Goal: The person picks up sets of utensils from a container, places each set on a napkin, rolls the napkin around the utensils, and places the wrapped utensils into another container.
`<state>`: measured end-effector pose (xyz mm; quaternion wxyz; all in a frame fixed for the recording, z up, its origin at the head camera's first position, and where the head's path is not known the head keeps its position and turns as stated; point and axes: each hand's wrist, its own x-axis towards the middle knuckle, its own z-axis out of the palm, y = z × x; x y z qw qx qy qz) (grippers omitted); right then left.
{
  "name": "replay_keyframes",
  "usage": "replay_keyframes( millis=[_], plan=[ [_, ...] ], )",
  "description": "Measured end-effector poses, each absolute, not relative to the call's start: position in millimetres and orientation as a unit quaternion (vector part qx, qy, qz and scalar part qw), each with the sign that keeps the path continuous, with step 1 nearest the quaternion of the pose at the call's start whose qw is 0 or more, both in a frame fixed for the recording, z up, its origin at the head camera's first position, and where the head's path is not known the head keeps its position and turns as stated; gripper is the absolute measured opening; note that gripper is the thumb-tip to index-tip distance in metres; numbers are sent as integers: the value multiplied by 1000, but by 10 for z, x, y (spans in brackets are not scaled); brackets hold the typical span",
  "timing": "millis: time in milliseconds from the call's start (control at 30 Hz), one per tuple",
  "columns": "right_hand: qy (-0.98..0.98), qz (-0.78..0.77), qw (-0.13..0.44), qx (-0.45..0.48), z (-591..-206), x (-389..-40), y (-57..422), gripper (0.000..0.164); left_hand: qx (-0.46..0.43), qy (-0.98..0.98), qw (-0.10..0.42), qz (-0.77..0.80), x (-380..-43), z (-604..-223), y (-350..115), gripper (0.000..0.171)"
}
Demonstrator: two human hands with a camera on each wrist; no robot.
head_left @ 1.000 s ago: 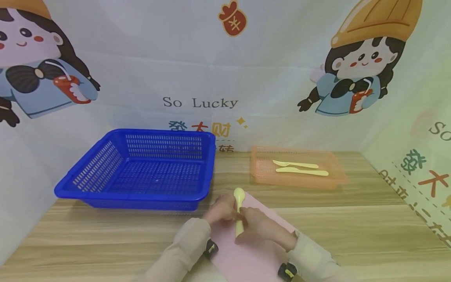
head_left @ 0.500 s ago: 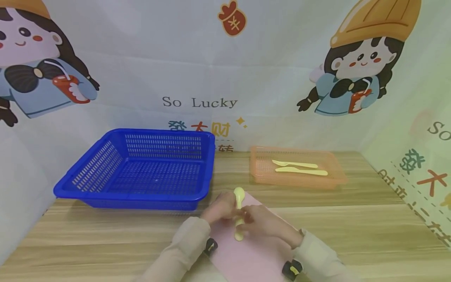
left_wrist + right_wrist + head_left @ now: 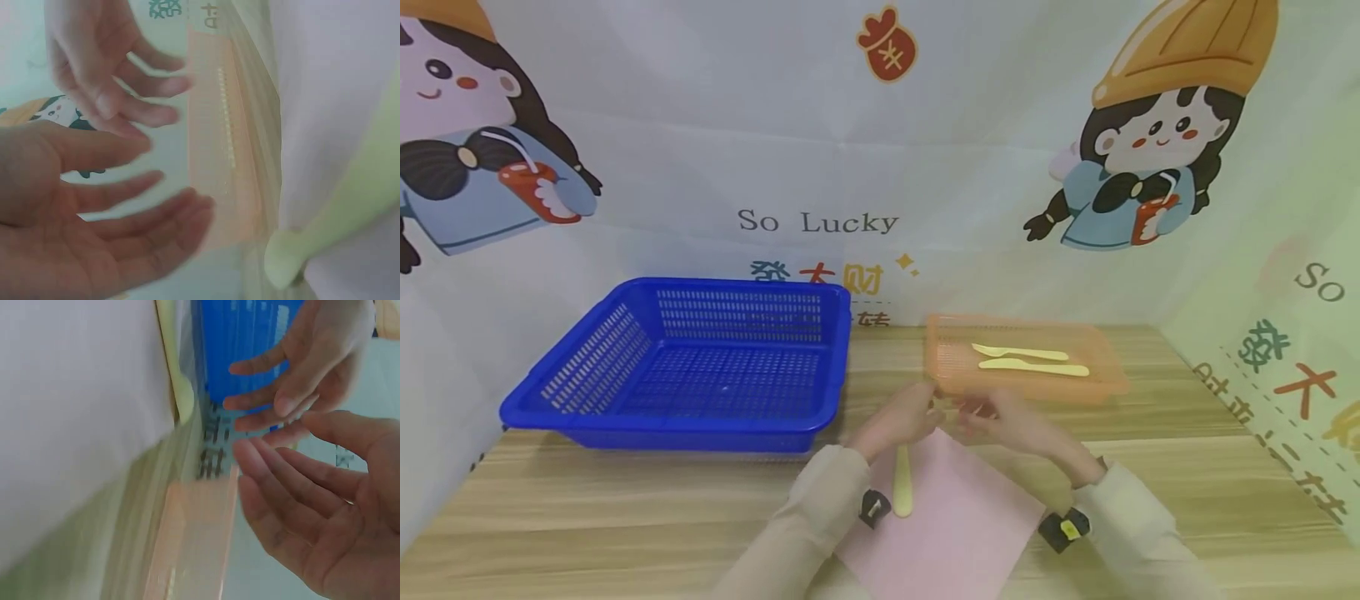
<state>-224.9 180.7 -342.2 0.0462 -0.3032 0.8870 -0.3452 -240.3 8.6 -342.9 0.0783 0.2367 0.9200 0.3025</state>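
Note:
A pale yellow plastic spoon (image 3: 902, 487) lies on a pink square sheet (image 3: 966, 508) in front of me, towards the sheet's left side. From the head view its bowl is hidden behind my left hand (image 3: 898, 421); the left wrist view shows the spoon's bowl (image 3: 284, 257) by the sheet's edge. My left hand is raised over the sheet's far corner, fingers loosely bent and apart, holding nothing. Facing it at close range is my right hand (image 3: 1021, 423), also raised, its spread fingers (image 3: 284, 487) gripping nothing.
A blue slotted basket (image 3: 670, 423) stands at the left. Towards the back right, a shallow orange basket (image 3: 1030, 387) holds a yellow fork (image 3: 1026, 352) and a yellow knife (image 3: 1037, 367). A printed cloth hangs behind the wooden table (image 3: 647, 508).
Both hands have let go of the spoon, which stays on the pink sheet. They have lifted and moved forward and right. The head view has shifted slightly.

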Motion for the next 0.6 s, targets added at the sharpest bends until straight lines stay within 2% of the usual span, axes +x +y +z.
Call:
replay_keyframes(
  millis=[100,233,367,600],
  plan=[
    [901,-346,-27,-259,-3362,-2389,1942,24,264,903,68,331,-2484,-3406,190,28],
    [920,-334,-92,-182,-3331,-2553,2087,19,287,893,23,345,-2599,-3385,339,28],
    [932,-319,-94,-141,-3331,-2684,2181,22,292,892,-1,345,-2706,-3376,460,31],
    [948,-294,-55,-108,-3393,-2888,2302,31,268,910,-35,315,-2892,-3410,607,31]
  ],
)
